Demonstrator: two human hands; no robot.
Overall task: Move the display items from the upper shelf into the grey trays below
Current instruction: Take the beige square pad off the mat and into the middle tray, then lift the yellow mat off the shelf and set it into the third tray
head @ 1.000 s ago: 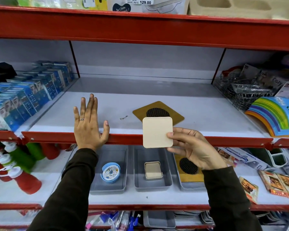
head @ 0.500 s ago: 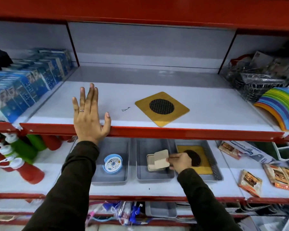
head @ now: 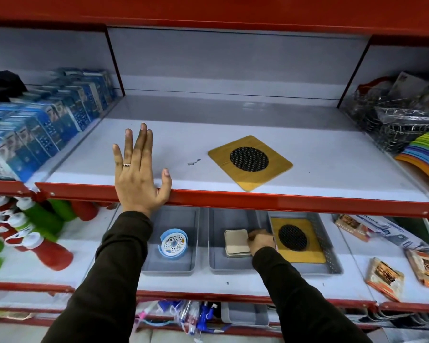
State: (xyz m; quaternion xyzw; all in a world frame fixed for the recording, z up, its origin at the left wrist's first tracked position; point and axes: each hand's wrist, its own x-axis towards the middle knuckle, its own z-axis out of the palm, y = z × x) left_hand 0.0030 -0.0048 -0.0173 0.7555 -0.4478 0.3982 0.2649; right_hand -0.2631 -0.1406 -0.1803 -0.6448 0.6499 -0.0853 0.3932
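One gold square mat with a black mesh circle (head: 249,162) lies on the white upper shelf (head: 188,134). My left hand (head: 139,179) rests flat and open on that shelf's red front edge. Below stand three grey trays. The left tray (head: 169,264) holds a blue round item (head: 173,246). In the middle tray (head: 217,259), a beige square pad (head: 235,242) lies flat on a stack, and my right hand (head: 260,241) holds its right edge. The right tray (head: 333,258) holds another gold mat (head: 295,240).
Blue boxes (head: 40,125) fill the upper shelf's left bay; wire baskets (head: 396,120) and rainbow-coloured items (head: 424,154) sit at its right. Red and green bottles (head: 35,233) lie left of the trays, and packets (head: 384,278) lie to their right.
My right hand carried the beige pad down from in front of the upper shelf into the middle tray and laid it flat on the stack. My left hand stayed on the shelf edge.
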